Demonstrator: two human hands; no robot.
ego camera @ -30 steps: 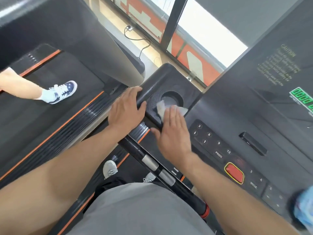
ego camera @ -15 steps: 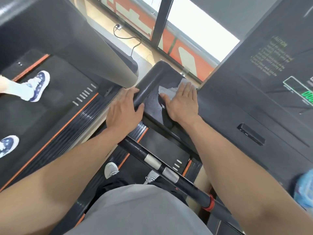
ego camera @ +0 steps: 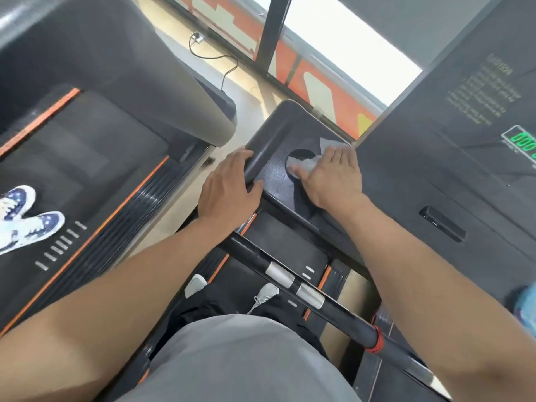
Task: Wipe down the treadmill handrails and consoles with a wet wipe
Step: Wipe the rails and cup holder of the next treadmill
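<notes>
While our left hand (ego camera: 229,184) is gripping the handrail (ego camera: 262,158) for support, our flat-fingered right hand (ego camera: 333,175) is pressing the wet wipe (ego camera: 307,163) around the cupholder (ego camera: 300,155).

Pretty clearly a gym, cardio row by the windows. There's a treadmill console (ego camera: 452,158) with a green digital readout (ego camera: 522,142) and a printed caution label (ego camera: 484,94), a black handrail (ego camera: 293,278) with silver pulse sensors, and a cup holder (ego camera: 301,158) in the side tray. Right next to it is a second treadmill with an orange-trimmed belt (ego camera: 81,169), and somebody's blue-and-white sneakers (ego camera: 26,224) are on it. A power cord (ego camera: 214,58) runs across the floor by the window frame (ego camera: 272,33).
</notes>
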